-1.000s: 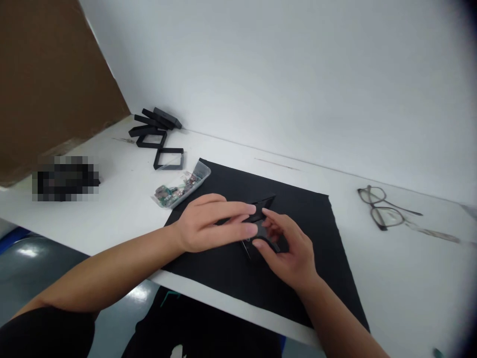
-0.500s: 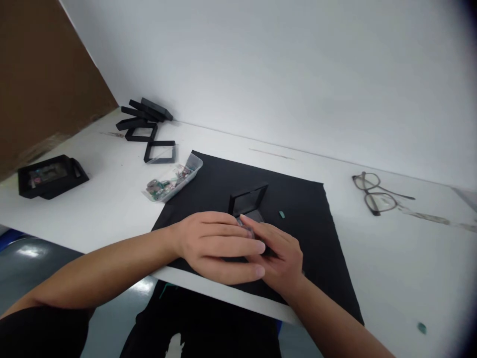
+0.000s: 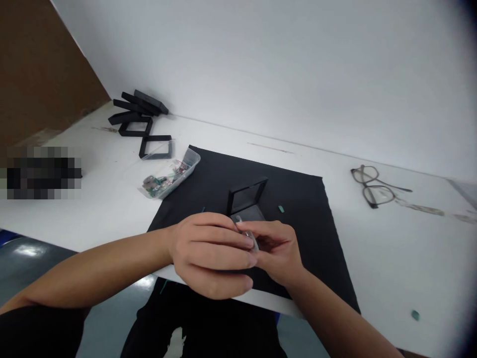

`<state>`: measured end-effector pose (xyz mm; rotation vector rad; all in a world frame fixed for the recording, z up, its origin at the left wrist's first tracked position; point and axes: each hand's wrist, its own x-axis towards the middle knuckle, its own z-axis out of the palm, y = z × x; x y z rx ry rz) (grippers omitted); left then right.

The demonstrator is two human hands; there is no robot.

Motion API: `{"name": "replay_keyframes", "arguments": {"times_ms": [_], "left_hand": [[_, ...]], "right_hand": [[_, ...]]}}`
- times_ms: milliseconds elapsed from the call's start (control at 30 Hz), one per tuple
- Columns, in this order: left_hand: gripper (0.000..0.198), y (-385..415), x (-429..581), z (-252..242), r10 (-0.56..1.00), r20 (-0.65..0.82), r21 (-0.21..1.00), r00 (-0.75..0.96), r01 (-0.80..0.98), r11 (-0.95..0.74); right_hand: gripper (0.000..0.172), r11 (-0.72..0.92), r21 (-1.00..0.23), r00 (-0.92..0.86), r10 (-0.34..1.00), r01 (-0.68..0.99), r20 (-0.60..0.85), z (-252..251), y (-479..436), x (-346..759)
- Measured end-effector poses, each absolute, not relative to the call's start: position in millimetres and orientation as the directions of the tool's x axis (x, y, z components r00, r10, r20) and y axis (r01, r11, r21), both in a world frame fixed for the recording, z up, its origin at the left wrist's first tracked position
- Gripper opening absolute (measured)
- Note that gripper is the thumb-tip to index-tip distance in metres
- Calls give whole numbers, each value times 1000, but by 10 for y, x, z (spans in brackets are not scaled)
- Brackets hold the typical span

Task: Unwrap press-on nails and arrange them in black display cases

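Over the front of the black mat point(image 3: 301, 214), my left hand point(image 3: 212, 256) and my right hand point(image 3: 279, 251) meet. Between their fingertips is a small clear, shiny plastic packet point(image 3: 254, 241), pinched by both. What is inside it is mostly hidden by my left fingers. Just behind my hands a black display frame point(image 3: 230, 200) stands opened on the mat, one half upright and the other lying flat, partly covered by my fingers. To its right lies a small green piece point(image 3: 281, 209).
A clear plastic tub point(image 3: 194, 164) of small packets with green bits overlaps the mat's left edge. Several black frames point(image 3: 143, 107) are piled at the back left. Eyeglasses point(image 3: 378, 194) lie at right, with another green piece point(image 3: 415, 315) near the front. A blurred dark patch covers the far left.
My right fingers have shifted their hold, and more of the clear packet shows between my hands. My left hand has moved slightly left and down. The view has shifted a little.
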<state>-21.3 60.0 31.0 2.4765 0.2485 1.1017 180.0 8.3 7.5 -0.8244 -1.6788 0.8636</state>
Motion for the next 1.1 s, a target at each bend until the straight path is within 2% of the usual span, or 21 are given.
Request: {"name": "replay_keyframes", "arguments": {"times_ms": [67,100,133,167,233,267,333,433,500,600,700,767,833,933,1100], "left_hand": [[14,611,-238,296,104,764,237,637,-127,-963],[18,614,-250,288,46,782,165,621,-136,-977],[21,616,-262,280,51,782,144,621,-100,-985],[22,617,-271,273,80,766,154,638,-61,-986],[21,622,-280,267,134,712,206,690,-23,-978],[20,627,-278,269,147,685,229,713,-19,-973],[18,647,-264,284,154,657,250,738,-21,-968],[20,685,-233,326,146,646,242,749,-20,-970],[21,706,-217,355,122,679,207,724,-30,-978],[21,720,-198,376,48,705,77,707,-10,-997],[24,718,-180,346,-13,596,-66,803,33,-997],[19,713,-174,295,-19,518,-126,855,55,-991],[11,711,-178,234,17,459,-131,888,86,-988],[29,717,-197,167,94,371,-68,924,129,-989],[48,742,-224,170,257,216,-17,942,266,-964]], "right_hand": [[37,502,-856,-204,857,125,473,101,85,1861],[34,507,-848,-176,859,152,481,124,93,1914],[33,520,-827,-145,854,213,500,153,107,1979],[34,529,-796,-119,846,293,519,185,126,2053],[32,520,-635,-131,821,572,555,243,180,2209],[30,482,-570,-169,841,665,513,261,212,2281],[29,398,-536,-271,914,745,303,267,275,2384],[28,273,-539,-363,929,797,-68,219,342,2420],[27,218,-522,-342,927,824,-152,182,362,2387],[28,173,-499,-275,951,849,-138,152,369,2330],[30,136,-489,-230,963,861,-137,145,371,2313],[31,121,-499,-224,963,858,-151,143,372,2325],[32,108,-516,-223,961,850,-166,138,375,2350],[35,92,-539,-213,963,837,-167,130,386,2396],[29,87,-567,-205,967,819,-149,91,422,2434]]}}
